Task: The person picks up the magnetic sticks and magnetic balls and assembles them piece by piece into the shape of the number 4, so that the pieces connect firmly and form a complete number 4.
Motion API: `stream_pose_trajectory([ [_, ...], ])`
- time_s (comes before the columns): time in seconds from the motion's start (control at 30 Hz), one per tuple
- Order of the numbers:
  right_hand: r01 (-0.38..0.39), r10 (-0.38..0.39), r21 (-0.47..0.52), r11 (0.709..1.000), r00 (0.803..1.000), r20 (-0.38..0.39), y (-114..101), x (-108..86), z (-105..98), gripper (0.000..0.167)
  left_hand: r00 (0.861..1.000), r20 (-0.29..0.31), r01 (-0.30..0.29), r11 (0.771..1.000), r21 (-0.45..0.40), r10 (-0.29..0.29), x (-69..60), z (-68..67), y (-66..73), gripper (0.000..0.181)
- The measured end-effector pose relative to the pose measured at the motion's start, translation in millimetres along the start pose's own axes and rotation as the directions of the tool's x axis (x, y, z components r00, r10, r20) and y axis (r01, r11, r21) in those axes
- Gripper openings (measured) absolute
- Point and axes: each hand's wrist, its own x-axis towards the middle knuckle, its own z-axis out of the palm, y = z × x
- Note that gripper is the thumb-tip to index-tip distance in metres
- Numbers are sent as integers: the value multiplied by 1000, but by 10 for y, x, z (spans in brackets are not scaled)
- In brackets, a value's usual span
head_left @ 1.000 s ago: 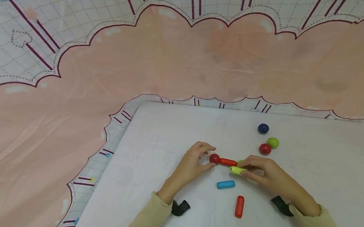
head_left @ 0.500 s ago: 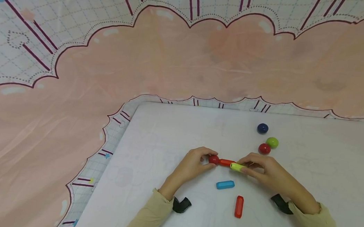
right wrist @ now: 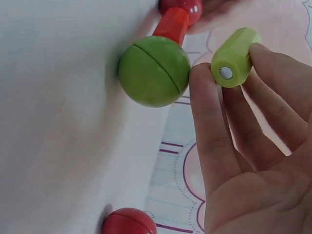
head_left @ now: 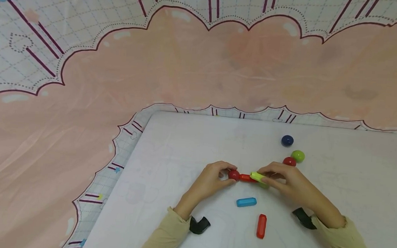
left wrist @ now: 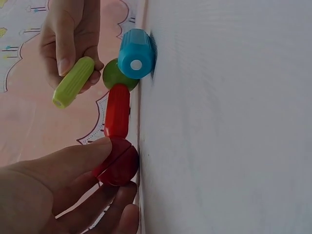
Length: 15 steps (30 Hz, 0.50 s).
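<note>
My left hand point(head_left: 210, 179) holds a red ball point(head_left: 234, 174) between thumb and fingers. An orange-red magnetic stick point(left wrist: 117, 111) runs from that ball to a green ball point(right wrist: 153, 71), forming one line on the table. My right hand point(head_left: 292, 181) pinches a yellow-green stick point(head_left: 256, 176) between thumb and fingers, raised above the far end of the line. A whitish round tip shows on this stick's end in the right wrist view, apart from the green ball. In the head view the stick and fingers partly cover the green ball.
A blue stick point(head_left: 246, 202) and a red stick point(head_left: 261, 226) lie nearer the person on the white table point(head_left: 170, 145). Beyond the right hand are a dark blue ball point(head_left: 287, 140), a light green ball point(head_left: 298, 156) and another red ball point(head_left: 289, 161). Black straps point(head_left: 200, 225) hang by the wrists.
My left fingers have come down onto the red ball. My right hand has carried the yellow-green stick away from the person, across the line, uncovering part of the green ball.
</note>
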Motion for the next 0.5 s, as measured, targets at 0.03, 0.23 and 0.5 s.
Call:
stream_pose_trajectory([
  [0.03, -4, 4, -1, 1000, 1000, 2, -5, 5, 0, 24, 1000, 0, 7, 1000, -4, -7, -3, 1, 3, 35],
  [0.23, -19, 20, -4, 1000, 1000, 11, -35, 37, -7, 24, 1000, 6, 26, 999, -25, -26, -10, 12, -5, 35],
  [0.5, -1, 1, -2, 1000, 1000, 0, -56, 104, 8, 26, 1000, 12, 29, 999, -33, -29, -10, 8, -28, 35],
])
